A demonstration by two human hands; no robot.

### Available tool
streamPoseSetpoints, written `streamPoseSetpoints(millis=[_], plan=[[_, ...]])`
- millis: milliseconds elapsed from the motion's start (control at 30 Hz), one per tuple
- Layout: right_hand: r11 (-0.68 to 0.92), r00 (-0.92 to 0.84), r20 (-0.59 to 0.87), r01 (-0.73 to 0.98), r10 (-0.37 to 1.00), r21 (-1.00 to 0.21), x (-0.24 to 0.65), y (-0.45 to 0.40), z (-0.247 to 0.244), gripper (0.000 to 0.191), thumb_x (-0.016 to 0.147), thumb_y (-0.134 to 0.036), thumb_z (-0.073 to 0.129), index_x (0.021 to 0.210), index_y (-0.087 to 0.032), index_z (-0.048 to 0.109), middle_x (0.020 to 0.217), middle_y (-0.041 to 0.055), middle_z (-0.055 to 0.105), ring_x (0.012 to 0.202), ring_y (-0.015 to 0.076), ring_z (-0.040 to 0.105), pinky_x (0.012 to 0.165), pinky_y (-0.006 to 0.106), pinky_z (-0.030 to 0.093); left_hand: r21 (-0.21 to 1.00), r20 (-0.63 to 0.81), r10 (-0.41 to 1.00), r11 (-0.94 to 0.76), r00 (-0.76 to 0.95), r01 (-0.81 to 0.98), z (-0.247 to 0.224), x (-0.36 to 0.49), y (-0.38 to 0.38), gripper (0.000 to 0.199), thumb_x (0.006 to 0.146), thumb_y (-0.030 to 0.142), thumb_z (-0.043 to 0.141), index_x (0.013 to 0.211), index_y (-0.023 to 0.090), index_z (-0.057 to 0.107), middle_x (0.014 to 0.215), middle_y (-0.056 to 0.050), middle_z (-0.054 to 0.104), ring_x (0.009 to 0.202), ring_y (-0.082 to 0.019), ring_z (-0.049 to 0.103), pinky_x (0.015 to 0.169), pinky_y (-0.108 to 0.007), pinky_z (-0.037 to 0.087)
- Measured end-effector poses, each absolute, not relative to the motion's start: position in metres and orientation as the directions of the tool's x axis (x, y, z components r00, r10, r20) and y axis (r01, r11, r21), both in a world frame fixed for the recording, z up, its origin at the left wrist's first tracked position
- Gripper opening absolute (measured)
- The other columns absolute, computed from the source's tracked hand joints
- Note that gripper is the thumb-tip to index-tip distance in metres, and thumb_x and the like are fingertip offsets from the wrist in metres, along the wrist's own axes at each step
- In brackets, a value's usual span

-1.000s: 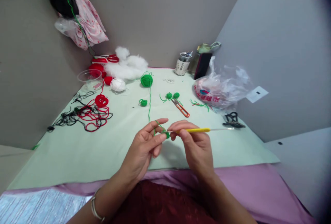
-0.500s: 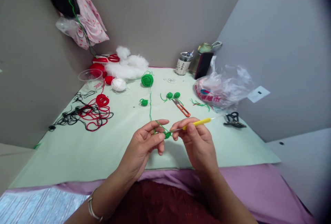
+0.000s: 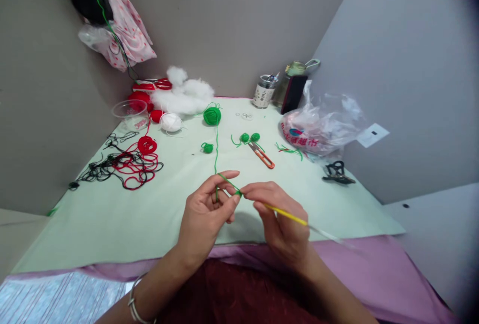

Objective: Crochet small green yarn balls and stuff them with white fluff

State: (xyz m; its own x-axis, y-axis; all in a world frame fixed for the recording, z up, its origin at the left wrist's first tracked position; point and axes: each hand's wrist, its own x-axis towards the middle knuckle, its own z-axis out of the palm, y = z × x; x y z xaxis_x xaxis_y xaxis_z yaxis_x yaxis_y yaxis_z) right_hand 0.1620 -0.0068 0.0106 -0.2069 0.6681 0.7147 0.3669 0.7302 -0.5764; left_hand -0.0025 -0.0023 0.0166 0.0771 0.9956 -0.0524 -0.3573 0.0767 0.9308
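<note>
My left hand pinches a small green crochet piece between thumb and fingers. Green yarn runs over its raised index finger from a green yarn ball farther back. Close on the right, my right hand is closed on a crochet hook with a yellow handle, its far end blurred and pointing down to the right. The fingertips of my right hand are at the green piece, and the hook's tip is hidden there. Beyond my hands lie two small green balls and orange-handled snips.
Tangled black and red cord lies at the left. White stuffing, a white yarn ball and a plastic cup stand behind. At the right are a plastic bag, a black clip and a phone.
The hook has swung in my right hand: its handle now slopes down to the right instead of up. My right fingertips have moved left to the green piece, which is more covered.
</note>
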Motion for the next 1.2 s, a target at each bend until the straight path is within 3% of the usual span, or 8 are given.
streamPoseSetpoints(millis=[167,267,367,467,633,800,900,1200], plan=[[0.769,-0.246,0.828,0.564,0.505,-0.302,0.158,-0.005,-0.006,0.039,0.096,-0.008,0.065,0.129,-0.026,0.072,0.117,0.0121,0.076,0.106,0.0238,0.072,0.085,0.037,0.061,0.797,-0.177,0.961,0.267,0.213,-0.542,0.018,-0.003,0.001,0.050,0.080,0.024,0.087,0.128,0.018,0.071,0.072,0.006,0.060,0.042,0.001,0.039,0.043,-0.014,0.030],[0.731,-0.092,0.774,0.415,0.626,-0.541,0.157,-0.001,-0.005,0.031,0.099,-0.011,0.061,0.121,-0.028,0.075,0.107,0.0077,0.076,0.096,0.0207,0.072,0.081,0.035,0.060,0.683,-0.237,0.914,0.398,0.329,-0.612,0.018,-0.008,0.006,0.047,0.082,0.023,0.085,0.126,0.010,0.071,0.055,0.012,0.043,0.041,0.001,0.022,0.040,-0.014,0.020],[0.545,0.049,0.548,0.054,0.835,-0.837,0.157,0.004,0.001,0.024,0.105,-0.019,0.054,0.106,-0.026,0.077,0.091,0.0041,0.074,0.077,0.0168,0.068,0.070,0.033,0.058,0.681,-0.224,0.927,0.370,0.301,-0.632,0.018,-0.011,0.010,0.046,0.080,0.019,0.085,0.124,0.011,0.072,0.066,0.008,0.054,0.041,0.003,0.020,0.039,-0.014,0.018],[0.439,0.076,0.433,-0.137,0.898,-0.888,0.157,0.006,0.003,0.022,0.105,-0.025,0.056,0.099,-0.024,0.077,0.089,0.0038,0.072,0.070,0.0150,0.066,0.064,0.031,0.056,0.721,-0.200,0.942,0.327,0.269,-0.611,0.019,-0.011,0.011,0.043,0.080,0.020,0.085,0.121,0.014,0.074,0.078,0.004,0.060,0.042,0.005,0.023,0.040,-0.014,0.017],[0.652,0.039,0.671,0.198,0.740,-0.732,0.158,-0.005,0.004,0.023,0.102,-0.012,0.056,0.108,-0.024,0.076,0.092,0.0044,0.074,0.082,0.0173,0.068,0.073,0.033,0.057,0.896,-0.064,0.992,0.106,0.110,-0.431,0.014,-0.011,0.006,0.034,0.083,0.023,0.083,0.116,0.021,0.076,0.087,0.003,0.062,0.047,0.002,0.031,0.042,-0.014,0.023],[0.763,-0.189,0.765,0.387,0.615,-0.518,0.161,-0.012,0.011,0.030,0.098,-0.004,0.057,0.119,-0.021,0.070,0.100,0.0086,0.074,0.092,0.0188,0.070,0.076,0.032,0.058,0.949,0.314,0.944,-0.316,-0.103,0.001,0.003,-0.007,0.000,0.034,0.084,0.009,0.075,0.113,0.026,0.078,0.088,0.003,0.062,0.055,-0.002,0.045,0.056,-0.016,0.041],[0.777,-0.228,0.771,0.409,0.595,-0.478,0.162,-0.014,0.013,0.031,0.097,-0.003,0.058,0.120,-0.020,0.070,0.101,0.0094,0.074,0.091,0.0185,0.070,0.075,0.032,0.058,0.959,0.278,0.956,-0.282,-0.094,-0.036,0.002,-0.008,0.000,0.041,0.085,0.012,0.075,0.123,0.027,0.075,0.087,0.003,0.063,0.055,-0.003,0.044,0.055,-0.018,0.042],[0.456,-0.004,0.465,-0.180,0.886,-0.871,0.158,-0.003,0.003,0.024,0.106,-0.021,0.055,0.104,-0.026,0.078,0.094,0.0030,0.073,0.076,0.0139,0.066,0.066,0.029,0.055,0.920,-0.034,0.989,0.088,0.146,-0.382,0.009,-0.013,0.005,0.039,0.087,0.025,0.080,0.126,0.031,0.076,0.092,0.004,0.058,0.052,0.001,0.035,0.046,-0.015,0.026]])
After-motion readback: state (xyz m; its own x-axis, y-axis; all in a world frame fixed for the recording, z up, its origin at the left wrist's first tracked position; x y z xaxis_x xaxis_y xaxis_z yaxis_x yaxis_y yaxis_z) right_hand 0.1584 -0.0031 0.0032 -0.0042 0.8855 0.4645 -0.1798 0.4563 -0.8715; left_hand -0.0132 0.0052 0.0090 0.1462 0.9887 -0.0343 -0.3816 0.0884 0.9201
